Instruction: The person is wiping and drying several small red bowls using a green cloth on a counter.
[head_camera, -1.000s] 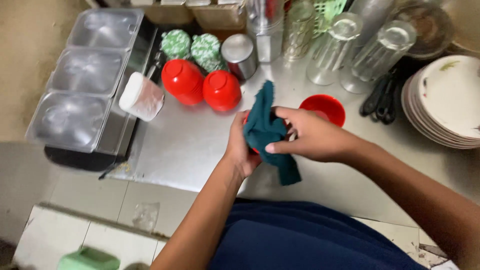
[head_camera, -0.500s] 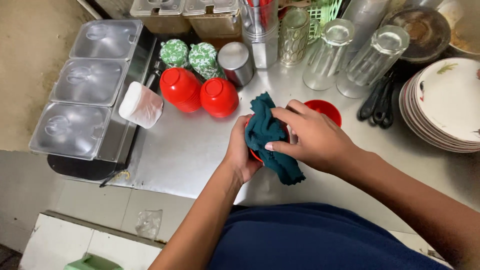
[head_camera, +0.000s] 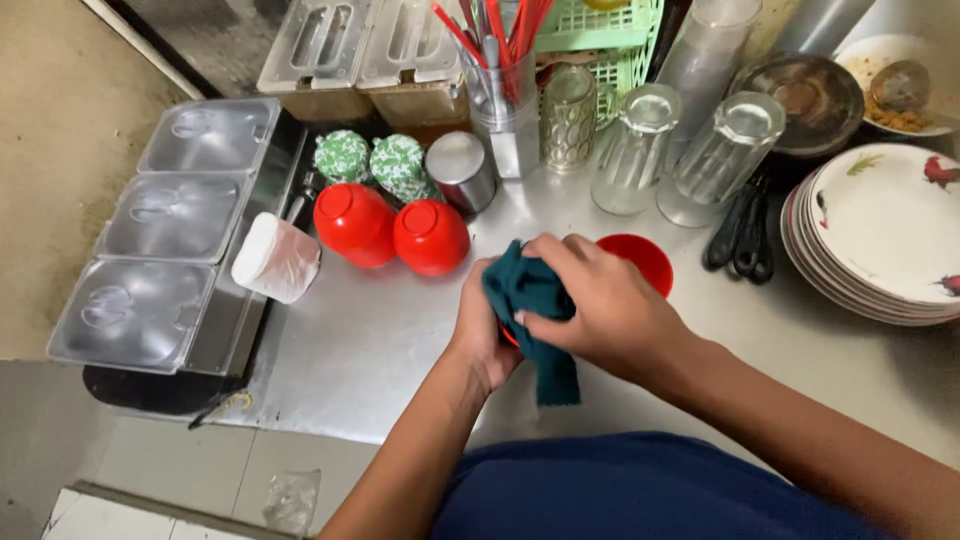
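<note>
Two hands are closed around a dark green cloth (head_camera: 535, 320) above the steel counter (head_camera: 360, 340): the right hand (head_camera: 600, 305) presses it onto a small red bowl (head_camera: 508, 335) gripped by the left hand (head_camera: 482, 330). Wiping appears underway; another red bowl (head_camera: 640, 258) waits just behind.

Cloth bunches tighter as the view slides up the counter

The dark green cloth (head_camera: 533, 310) hung long at 6 o'clock before; now it is balled under the right hand (head_camera: 600, 305), whose fingers curl further over. The left hand (head_camera: 483, 330) has closed in. Lidded tubs (head_camera: 365, 45) and red straws (head_camera: 500, 30) entered at 12 o'clock.
</note>
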